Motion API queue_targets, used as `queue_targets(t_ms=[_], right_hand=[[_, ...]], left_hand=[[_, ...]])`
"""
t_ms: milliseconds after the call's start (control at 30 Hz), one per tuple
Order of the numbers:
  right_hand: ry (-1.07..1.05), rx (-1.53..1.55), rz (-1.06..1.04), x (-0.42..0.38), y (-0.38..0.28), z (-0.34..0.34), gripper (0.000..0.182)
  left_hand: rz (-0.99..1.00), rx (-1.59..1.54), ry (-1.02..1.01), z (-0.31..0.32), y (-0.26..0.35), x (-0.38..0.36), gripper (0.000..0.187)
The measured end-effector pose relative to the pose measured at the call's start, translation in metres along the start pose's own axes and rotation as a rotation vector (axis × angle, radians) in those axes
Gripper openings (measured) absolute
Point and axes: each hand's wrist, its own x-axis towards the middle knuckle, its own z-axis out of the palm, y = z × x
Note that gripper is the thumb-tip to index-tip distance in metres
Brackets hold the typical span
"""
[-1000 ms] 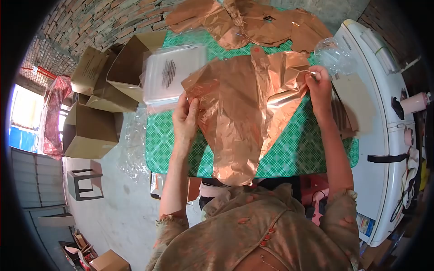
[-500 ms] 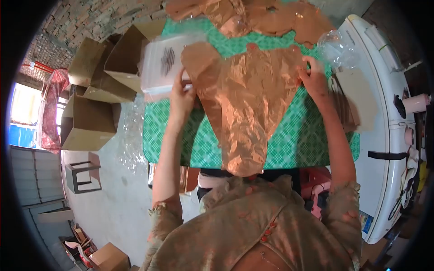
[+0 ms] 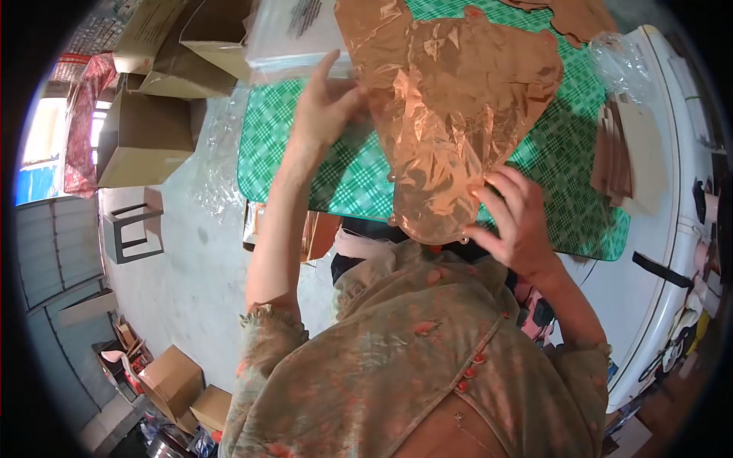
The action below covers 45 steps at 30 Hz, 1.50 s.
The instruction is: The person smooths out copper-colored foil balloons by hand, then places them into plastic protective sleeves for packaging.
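Note:
A flat, uninflated copper-coloured foil balloon [image 3: 458, 99] lies creased across the table, its rounded lower end reaching the near edge by my body. My left hand [image 3: 324, 111] is beside the balloon's left edge, thumb and fingers apart, holding nothing. At the lower right edge of the foil, my right hand [image 3: 511, 221] rests with its fingertips on the balloon and its thumb spread lower down by the rounded end. Small tabs stick out along the foil's outline.
The table has a green checked cover [image 3: 282, 153]. Clear plastic bags [image 3: 294, 38] lie at its back left; more copper foil [image 3: 584, 19] lies at the back right. Flat brown pieces [image 3: 611, 156] sit at the right edge. Cardboard boxes [image 3: 145, 137] stand left, a white appliance [image 3: 664, 84] right.
My right hand has come down from the balloon's upper right corner to its lower right edge. My left hand has let go of the left side. The view has shifted.

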Motion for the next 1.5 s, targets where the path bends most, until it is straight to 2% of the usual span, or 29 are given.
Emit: queue_targets(t_ms=[100, 233, 367, 567, 667, 833, 933, 1067, 1500], right_hand=[[-0.052, -0.032, -0.065, 0.006, -0.010, 0.010, 0.066], [-0.016, -0.057, -0.069, 0.011, -0.004, 0.023, 0.059], [-0.008, -0.112, -0.023, 0.013, -0.002, 0.022, 0.058], [0.022, -0.209, 0.042, 0.022, -0.008, 0.025, 0.059], [0.050, -0.226, 0.073, 0.029, -0.001, 0.028, 0.060], [0.040, -0.194, 0.116, 0.030, 0.002, 0.026, 0.066], [-0.056, -0.154, 0.033, 0.033, -0.021, 0.007, 0.076], [-0.234, -0.080, -0.018, 0.022, -0.024, 0.024, 0.093], [-0.217, -0.199, 0.070, 0.030, -0.028, 0.039, 0.084]], left_hand=[[-0.005, -0.046, -0.079, 0.009, 0.003, -0.017, 0.070], [-0.028, -0.034, -0.093, 0.020, 0.005, -0.024, 0.062], [-0.022, 0.048, -0.107, 0.022, 0.006, -0.024, 0.050], [0.108, 0.151, -0.082, 0.025, -0.002, -0.025, 0.034], [0.078, 0.148, -0.110, 0.024, -0.004, -0.024, 0.030], [0.075, 0.177, -0.104, 0.024, -0.009, -0.019, 0.027], [0.065, 0.201, -0.099, 0.023, -0.011, -0.019, 0.025], [0.040, 0.211, -0.108, 0.024, -0.009, -0.018, 0.023], [0.044, 0.201, -0.124, 0.023, -0.011, -0.019, 0.025]])
